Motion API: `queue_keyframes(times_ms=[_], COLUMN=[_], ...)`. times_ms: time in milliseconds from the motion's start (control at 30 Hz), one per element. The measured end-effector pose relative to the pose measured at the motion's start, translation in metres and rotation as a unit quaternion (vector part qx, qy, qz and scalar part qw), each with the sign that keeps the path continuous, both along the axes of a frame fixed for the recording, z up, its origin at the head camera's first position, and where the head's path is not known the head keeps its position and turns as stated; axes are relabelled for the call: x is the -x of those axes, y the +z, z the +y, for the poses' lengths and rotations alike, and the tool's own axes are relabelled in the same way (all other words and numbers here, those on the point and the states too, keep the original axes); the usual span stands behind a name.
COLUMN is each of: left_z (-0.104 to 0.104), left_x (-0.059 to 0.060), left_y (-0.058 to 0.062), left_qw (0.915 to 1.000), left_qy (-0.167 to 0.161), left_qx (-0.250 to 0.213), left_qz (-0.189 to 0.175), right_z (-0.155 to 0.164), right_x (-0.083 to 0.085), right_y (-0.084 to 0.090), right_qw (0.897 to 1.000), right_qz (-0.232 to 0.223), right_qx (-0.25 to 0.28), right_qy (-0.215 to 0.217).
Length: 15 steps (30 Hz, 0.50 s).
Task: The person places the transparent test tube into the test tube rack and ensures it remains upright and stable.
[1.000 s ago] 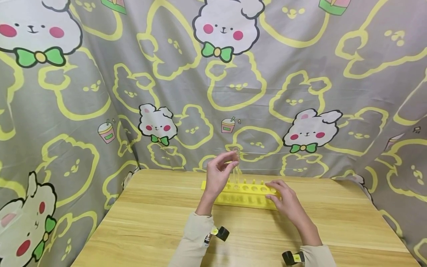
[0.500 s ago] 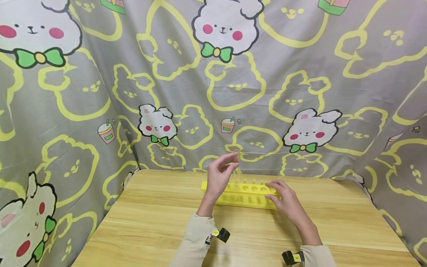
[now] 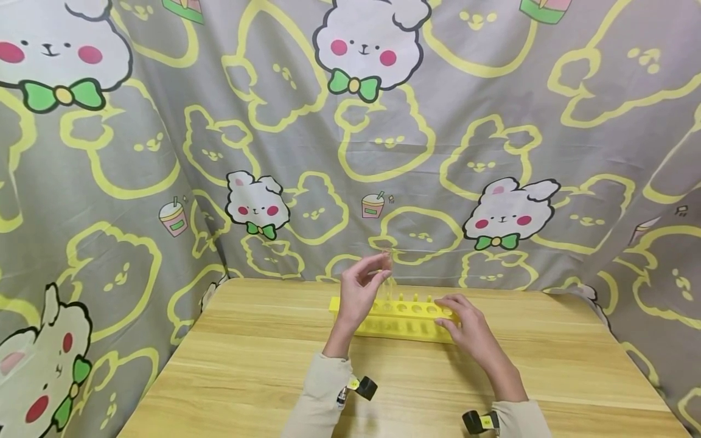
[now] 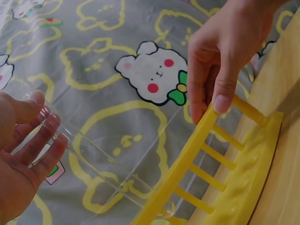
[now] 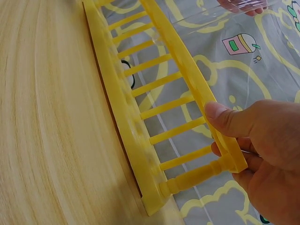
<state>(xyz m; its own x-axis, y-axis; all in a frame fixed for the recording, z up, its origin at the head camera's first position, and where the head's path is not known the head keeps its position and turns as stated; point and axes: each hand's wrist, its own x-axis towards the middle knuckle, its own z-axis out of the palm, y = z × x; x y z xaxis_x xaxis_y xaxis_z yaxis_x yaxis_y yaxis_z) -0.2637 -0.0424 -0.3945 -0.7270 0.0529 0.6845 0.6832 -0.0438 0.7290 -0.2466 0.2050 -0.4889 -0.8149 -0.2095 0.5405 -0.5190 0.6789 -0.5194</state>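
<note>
A clear test tube (image 3: pixel 389 291) stands nearly upright at the yellow test tube rack (image 3: pixel 405 333), pinched near its upper end between the thumb and fingers of my left hand (image 3: pixel 359 291). In the left wrist view, the rounded bottom of the test tube (image 4: pixel 110 164) shows just below the rack's top bar (image 4: pixel 180 161). My right hand (image 3: pixel 470 323) grips the right end of the rack. Seen from the right wrist, the thumb lies on the top bar (image 5: pixel 185 70) and the fingers curl beneath it. Transparency makes the tube's outline faint in the head view.
The rack stands near the back of a wooden table (image 3: pixel 263 359). Right behind the table hangs a grey patterned curtain (image 3: pixel 306 146), which also covers both sides. Small black cameras (image 3: pixel 366 387) are strapped to the wrists.
My left hand has come down slightly with the test tube, whose lower end has sunk a little at the rack's hole. The right hand and the rack hold still.
</note>
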Motion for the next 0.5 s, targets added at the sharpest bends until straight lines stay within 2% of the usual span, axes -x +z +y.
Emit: queue_keyframes(times_ms=[233,433,500], left_z=[-0.001,0.0,-0.001], left_x=[0.002,0.019,0.021], left_y=[-0.005,-0.025,-0.03], left_qw=[1.0,0.9999,0.9999], left_qy=[0.003,-0.003,-0.004], left_qx=[-0.003,-0.007,-0.007], left_qz=[-0.008,-0.008,-0.006], right_z=[-0.001,-0.001,-0.001], right_x=[0.001,0.001,0.001], right_y=[0.0,0.0,0.0], right_qw=[1.0,1.0,1.0], right_qz=[0.002,0.01,0.006], right_qx=[-0.002,-0.004,-0.005], right_qy=[0.001,-0.005,-0.004])
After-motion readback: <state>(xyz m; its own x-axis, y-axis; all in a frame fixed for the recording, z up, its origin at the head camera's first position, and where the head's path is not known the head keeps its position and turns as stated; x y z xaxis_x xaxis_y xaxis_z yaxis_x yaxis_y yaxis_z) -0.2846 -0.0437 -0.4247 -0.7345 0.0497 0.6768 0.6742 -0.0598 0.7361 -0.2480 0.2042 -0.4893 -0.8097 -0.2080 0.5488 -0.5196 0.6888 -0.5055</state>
